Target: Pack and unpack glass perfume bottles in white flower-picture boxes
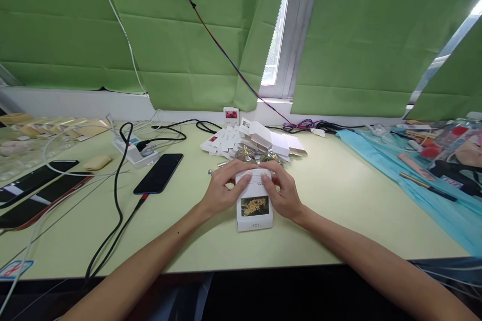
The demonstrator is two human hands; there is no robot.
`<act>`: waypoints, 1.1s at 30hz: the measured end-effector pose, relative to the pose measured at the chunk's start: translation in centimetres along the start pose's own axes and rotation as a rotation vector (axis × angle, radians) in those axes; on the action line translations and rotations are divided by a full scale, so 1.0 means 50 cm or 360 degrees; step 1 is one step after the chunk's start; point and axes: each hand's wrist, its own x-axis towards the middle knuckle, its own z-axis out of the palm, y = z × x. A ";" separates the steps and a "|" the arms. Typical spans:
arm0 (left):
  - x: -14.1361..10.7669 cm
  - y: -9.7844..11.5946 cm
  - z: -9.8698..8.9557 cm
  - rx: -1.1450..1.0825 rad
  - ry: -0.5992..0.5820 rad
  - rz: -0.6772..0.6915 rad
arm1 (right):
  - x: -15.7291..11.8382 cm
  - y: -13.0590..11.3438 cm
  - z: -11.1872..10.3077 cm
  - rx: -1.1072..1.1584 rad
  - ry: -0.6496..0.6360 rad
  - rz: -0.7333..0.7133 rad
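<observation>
A small white cardboard box (254,221) with a picture of yellow flowers on its face is held between both hands over the table, just inside its front edge. My left hand (226,184) grips its upper left side, thumb on the face. On the upper right side my right hand (283,189) does the same, thumb also on the face. The fingertips meet around the far end, so that end is partly hidden. Right behind the hands lie shiny round glass-like items (271,157), partly covered by the fingers. Beyond them is a pile of flattened white boxes (229,140).
A small white box with a red picture (231,115) stands against the wall. To the left are a phone (158,173) on a cable, a power strip (136,154) and more phones (41,180). At right, blue cloth (391,160) carries a pen (428,186) and clutter.
</observation>
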 end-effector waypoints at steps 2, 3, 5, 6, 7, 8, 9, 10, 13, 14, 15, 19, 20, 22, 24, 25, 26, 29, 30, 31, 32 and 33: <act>0.001 0.001 -0.001 -0.0016 0.0003 0.0014 | 0.000 -0.001 0.000 -0.0002 -0.0004 0.0003; 0.001 0.001 -0.001 -0.0024 0.0004 0.0015 | 0.000 -0.001 0.000 -0.0001 -0.0009 0.0005; 0.001 0.002 -0.002 -0.0038 -0.0003 0.0005 | 0.000 -0.002 -0.001 0.0007 -0.0013 0.0001; 0.001 0.002 -0.002 -0.0042 -0.0007 0.0001 | -0.001 -0.002 -0.001 0.0013 -0.0013 -0.0004; 0.001 0.002 -0.002 -0.0045 -0.0010 0.0004 | -0.001 -0.002 -0.001 0.0017 -0.0013 -0.0009; 0.001 0.001 -0.002 -0.0046 -0.0010 0.0011 | -0.001 -0.002 -0.001 0.0020 -0.0014 -0.0015; 0.001 0.001 -0.002 -0.0044 -0.0009 0.0023 | -0.001 -0.001 -0.001 0.0022 -0.0014 -0.0021; 0.001 0.001 -0.002 -0.0038 -0.0004 0.0036 | -0.001 -0.001 -0.001 0.0022 -0.0014 -0.0028; 0.000 0.000 -0.001 -0.0025 0.0014 0.0067 | 0.000 0.001 0.000 0.0020 -0.0012 -0.0037; 0.000 0.000 -0.001 -0.0024 0.0017 0.0075 | 0.000 0.001 0.000 0.0023 -0.0012 -0.0036; 0.000 0.000 -0.001 -0.0023 0.0017 0.0081 | 0.000 0.000 0.000 0.0028 -0.0014 -0.0034; -0.001 -0.001 -0.001 -0.0031 0.0012 0.0105 | 0.001 -0.002 0.000 0.0044 -0.0011 -0.0027; -0.001 -0.001 -0.002 -0.0035 0.0015 0.0112 | 0.001 -0.002 0.000 0.0043 -0.0008 -0.0027; -0.001 -0.001 -0.002 -0.0038 0.0020 0.0122 | 0.001 -0.002 0.000 0.0036 -0.0005 -0.0028; -0.001 -0.001 -0.002 -0.0033 0.0024 0.0120 | 0.000 -0.001 0.000 0.0028 -0.0004 -0.0035; -0.001 -0.001 -0.002 -0.0031 0.0024 0.0114 | -0.001 0.000 0.000 0.0022 -0.0003 -0.0039; -0.001 -0.001 -0.002 -0.0032 0.0022 0.0106 | -0.001 0.001 0.001 0.0016 -0.0001 -0.0043; -0.003 0.000 -0.002 -0.0041 0.0019 0.0089 | -0.002 0.003 0.000 0.0004 0.0004 -0.0051; -0.003 0.000 -0.002 -0.0043 0.0022 0.0086 | -0.002 0.003 0.000 0.0006 0.0005 -0.0052; -0.003 0.000 -0.002 -0.0045 0.0025 0.0082 | -0.002 0.003 0.000 0.0009 0.0006 -0.0053; -0.003 0.001 -0.002 -0.0048 0.0031 0.0078 | -0.002 0.002 0.000 0.0013 0.0007 -0.0055; -0.003 0.001 -0.001 -0.0052 0.0038 0.0072 | -0.001 0.002 0.000 0.0015 0.0007 -0.0056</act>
